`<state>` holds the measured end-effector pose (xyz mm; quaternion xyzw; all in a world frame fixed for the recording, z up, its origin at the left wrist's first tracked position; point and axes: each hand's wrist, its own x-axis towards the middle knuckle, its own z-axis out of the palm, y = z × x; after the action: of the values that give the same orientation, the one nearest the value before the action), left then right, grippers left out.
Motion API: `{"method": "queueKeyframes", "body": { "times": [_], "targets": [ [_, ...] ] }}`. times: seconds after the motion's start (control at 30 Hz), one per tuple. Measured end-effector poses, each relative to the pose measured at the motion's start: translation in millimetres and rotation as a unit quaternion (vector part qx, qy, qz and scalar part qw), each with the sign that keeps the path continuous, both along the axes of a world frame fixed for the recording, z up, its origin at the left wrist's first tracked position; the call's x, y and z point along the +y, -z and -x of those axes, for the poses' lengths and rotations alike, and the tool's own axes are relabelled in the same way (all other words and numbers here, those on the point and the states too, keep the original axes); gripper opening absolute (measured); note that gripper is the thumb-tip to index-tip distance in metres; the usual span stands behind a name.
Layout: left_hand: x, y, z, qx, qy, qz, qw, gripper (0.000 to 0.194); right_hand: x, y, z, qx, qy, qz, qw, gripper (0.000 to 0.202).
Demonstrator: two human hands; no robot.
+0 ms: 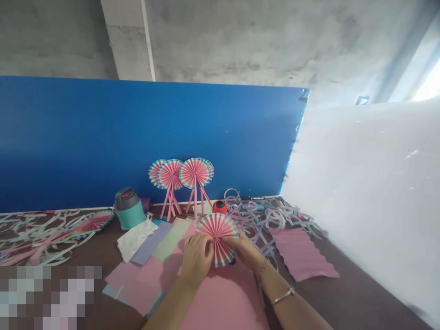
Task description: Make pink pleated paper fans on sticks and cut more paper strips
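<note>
A round pleated paper fan (222,252), pink with a striped pastel rim, is held upright between my two hands. My left hand (198,256) grips its left side, with the fingertips near the centre. On the opposite side, my right hand (246,250) pinches the fan, its thumb lying over the front folds near the middle. Below the fan lies a large pink paper sheet (223,298). Beside my left hand are sheets of pink paper (135,284), with green paper (172,240) and purple paper (151,245) behind.
Several finished fans on pink sticks (195,173) lean against the blue panel (103,137). A teal container (130,214) with a grey lid stands at left. Paper strips (275,215) are heaped at back right, near a creased pink sheet (302,254). More strips (20,233) lie far left.
</note>
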<state>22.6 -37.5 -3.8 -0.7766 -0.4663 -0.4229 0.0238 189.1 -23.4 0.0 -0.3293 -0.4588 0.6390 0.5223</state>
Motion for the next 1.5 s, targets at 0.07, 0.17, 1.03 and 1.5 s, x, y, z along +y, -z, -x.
{"method": "queueKeyframes", "body": {
  "times": [0.07, 0.17, 1.03, 1.5],
  "targets": [
    [-1, -0.8, 0, 0.002, -0.004, -0.005, 1.0, 0.011, 0, 1.2, -1, -0.002, -0.004, -0.001, 1.0, 0.029],
    [-1, -1.3, 0, 0.006, -0.02, -0.024, 0.999, 0.012, 0, 1.4, 0, -0.005, -0.012, 0.0, 1.0, 0.029],
    [13, 6.5, 7, -0.31, 0.073, 0.253, 0.914, 0.017, 6, 3.0, -2, -0.006, 0.087, 0.039, 0.995, 0.013],
    [9, -12.8, 12, -0.476, 0.131, 0.338, 0.801, 0.037, 17, 20.2, -14, 0.044, 0.105, 0.067, 0.991, 0.016]
  ]
}}
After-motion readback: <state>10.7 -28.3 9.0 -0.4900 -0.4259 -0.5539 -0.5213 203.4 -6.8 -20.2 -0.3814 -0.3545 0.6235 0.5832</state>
